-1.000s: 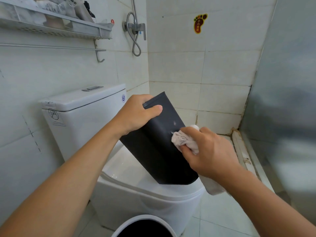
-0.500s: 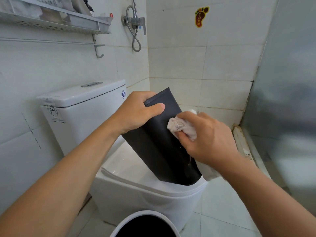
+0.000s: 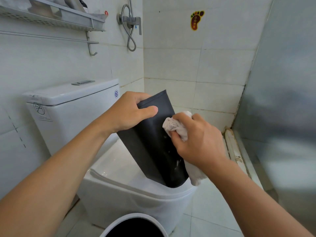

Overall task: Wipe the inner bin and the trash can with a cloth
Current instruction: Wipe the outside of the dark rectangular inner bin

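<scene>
The black inner bin (image 3: 153, 151) stands tilted, its lower end resting on the closed toilet lid (image 3: 119, 170). My left hand (image 3: 130, 112) grips the bin's upper end, thumb across its side. My right hand (image 3: 196, 139) holds a crumpled pale cloth (image 3: 174, 125) pressed against the bin's upper right side; a tail of the cloth hangs below my wrist. Wet streaks show on the bin's lower side. The white round trash can (image 3: 135, 218), dark inside, stands on the floor at the bottom edge of the view.
The toilet tank (image 3: 68, 106) stands against the left tiled wall, under a metal shelf (image 3: 51, 19) and towel bar. A shower valve with hose (image 3: 130, 23) hangs near the corner. A frosted glass partition (image 3: 282, 100) and raised sill (image 3: 234, 151) close off the right.
My right hand with the cloth has slid up the bin's side toward its upper end. The bin stays tilted on the toilet lid in my left hand's grip.
</scene>
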Available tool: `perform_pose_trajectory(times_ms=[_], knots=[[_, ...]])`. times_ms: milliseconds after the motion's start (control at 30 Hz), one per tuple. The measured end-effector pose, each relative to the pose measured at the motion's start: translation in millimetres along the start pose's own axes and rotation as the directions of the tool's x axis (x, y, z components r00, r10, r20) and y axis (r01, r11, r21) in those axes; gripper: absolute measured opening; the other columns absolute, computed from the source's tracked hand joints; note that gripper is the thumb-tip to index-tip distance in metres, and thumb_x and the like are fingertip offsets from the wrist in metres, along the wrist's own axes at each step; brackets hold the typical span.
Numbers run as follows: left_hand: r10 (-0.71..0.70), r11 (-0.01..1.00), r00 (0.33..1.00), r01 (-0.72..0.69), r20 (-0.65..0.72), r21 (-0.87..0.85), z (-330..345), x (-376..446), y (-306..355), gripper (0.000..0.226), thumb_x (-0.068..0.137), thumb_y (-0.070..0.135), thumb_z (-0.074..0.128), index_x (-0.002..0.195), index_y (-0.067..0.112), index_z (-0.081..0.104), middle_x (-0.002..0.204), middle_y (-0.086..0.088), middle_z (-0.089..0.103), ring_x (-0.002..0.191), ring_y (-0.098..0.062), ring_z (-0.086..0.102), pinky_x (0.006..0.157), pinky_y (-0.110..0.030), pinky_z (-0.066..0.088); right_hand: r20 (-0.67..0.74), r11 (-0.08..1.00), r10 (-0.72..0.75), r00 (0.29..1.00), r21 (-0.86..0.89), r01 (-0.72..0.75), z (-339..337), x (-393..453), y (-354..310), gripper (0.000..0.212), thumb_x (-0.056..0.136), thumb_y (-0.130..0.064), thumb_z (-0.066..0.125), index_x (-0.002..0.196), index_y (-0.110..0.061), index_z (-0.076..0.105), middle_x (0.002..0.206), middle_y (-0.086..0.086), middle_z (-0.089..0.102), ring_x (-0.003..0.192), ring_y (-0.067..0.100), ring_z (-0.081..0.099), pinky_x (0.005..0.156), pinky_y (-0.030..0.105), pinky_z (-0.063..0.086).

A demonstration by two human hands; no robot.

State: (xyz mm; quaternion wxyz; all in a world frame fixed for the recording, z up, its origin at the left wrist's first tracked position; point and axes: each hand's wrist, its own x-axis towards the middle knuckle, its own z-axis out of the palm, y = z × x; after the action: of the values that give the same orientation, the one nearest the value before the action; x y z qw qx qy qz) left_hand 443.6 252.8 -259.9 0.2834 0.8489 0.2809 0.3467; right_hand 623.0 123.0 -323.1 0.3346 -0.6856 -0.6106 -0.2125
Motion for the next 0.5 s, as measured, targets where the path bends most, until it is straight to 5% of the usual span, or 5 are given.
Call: perform_pose_trajectory(times_ms=[133,300,500], knots=[[0.048,0.999,0.999,-0.048,0.006,0.025,7.2,2.5,3.0,0.026,0.094,0.020,0.067,0.092,-0.005,0.065,0.084,-0.028,0.060,0.069,-0.017,0.051,0.068,-0.032,0.042,-0.040,0.999,0.043,0.998,0.006,-0.043,-1.5,-3.3,1.6,0.025,0.091,-0.046,0.064,0.114,-0.038,0.061,0.084,-0.004,0.052,0.060,0.027,0.056,0.051,0.036,0.050],[0.040,0.999,0.998,-0.040,-0.043,-0.001,4.7,3.7,1.6,0.028,0.094,0.019,0.066,0.091,-0.009,0.063,0.081,-0.029,0.059,0.069,-0.017,0.050,0.067,-0.033,0.041,-0.009,0.990,-0.141,0.990,-0.028,0.141,-0.5,-15.9,-11.8,0.028,0.083,-0.043,0.072,0.107,-0.033,0.063,0.080,-0.005,0.050,0.053,0.021,0.041,0.042,0.031,0.041],[0.051,0.999,0.998,-0.051,-0.039,-0.015,5.3,5.0,-1.8,0.043,0.086,0.033,0.065,0.089,-0.010,0.061,0.076,-0.028,0.054,0.065,-0.018,0.048,0.066,-0.034,0.040,-0.056,1.000,0.001,0.998,0.016,0.000,-1.5,8.7,-0.2,0.028,0.090,-0.047,0.065,0.116,-0.040,0.062,0.083,-0.007,0.052,0.058,0.023,0.054,0.049,0.032,0.047]])
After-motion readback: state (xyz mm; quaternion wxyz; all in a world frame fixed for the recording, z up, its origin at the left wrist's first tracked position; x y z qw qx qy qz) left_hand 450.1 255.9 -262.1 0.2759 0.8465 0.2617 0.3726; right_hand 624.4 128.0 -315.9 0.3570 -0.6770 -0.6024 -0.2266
